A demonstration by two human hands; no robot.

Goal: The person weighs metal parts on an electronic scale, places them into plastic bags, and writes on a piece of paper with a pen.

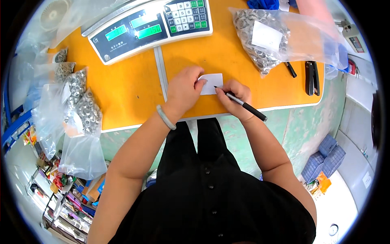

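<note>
Head view: the slip is steadied by the left grip, pinch unclear; the pen is pinched by the right grip; no writing is yet seen.

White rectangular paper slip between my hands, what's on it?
The slip lies partly under your left hand; the black cylindrical pen in your right hand has its tip over the right side. Anything beneath them is hidden.

Table: orange-yellow, white edge. Paper slip: plain white. Pen: black and silver. Scale: white, dark-blue panel, green-lit displays. Keys: dark and green. Stapler: black. Bangle: pale grey-green. Shirt: black. Floor: mottled green. Metal rings: silver-grey.
</note>
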